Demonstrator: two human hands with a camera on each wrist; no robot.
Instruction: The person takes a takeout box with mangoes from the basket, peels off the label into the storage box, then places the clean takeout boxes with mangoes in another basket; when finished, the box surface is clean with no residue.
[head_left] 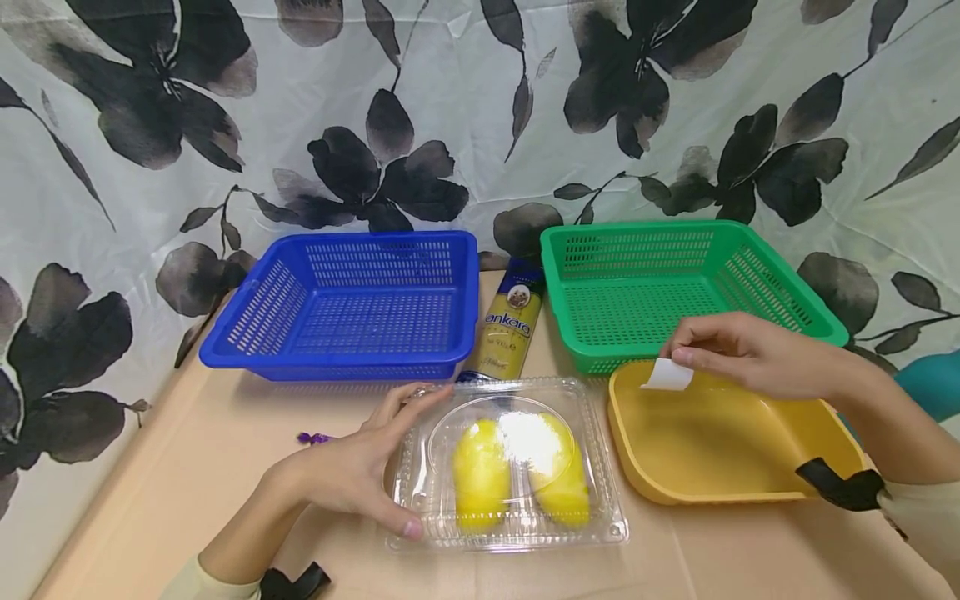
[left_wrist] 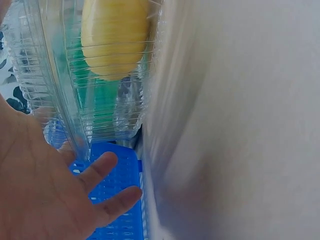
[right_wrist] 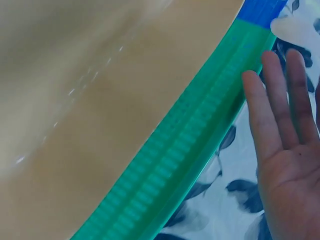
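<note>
My left hand (head_left: 360,467) spans the left side of a clear plastic clamshell container (head_left: 517,540), thumb at the front corner and fingers along the back edge. Two smooth, oblong yellow things (head_left: 482,479) lie inside it, one under a bright glare. In the left wrist view, two of that hand's fingers (left_wrist: 100,170) stretch out free beside the container's ridged wall. Between thumb and fingertips, my right hand (head_left: 757,354) pinches a small white paper slip (head_left: 670,376) above the rim of a yellow basin (head_left: 720,492). The slip also shows in the right wrist view.
At the back left stands a blue basket (head_left: 337,371), at the back right a green basket (head_left: 585,362). A yellow and blue packet (head_left: 502,337) lies between them. Left of the container is a small purple-wrapped item (head_left: 313,438). Behind everything hangs a floral cloth (head_left: 480,167).
</note>
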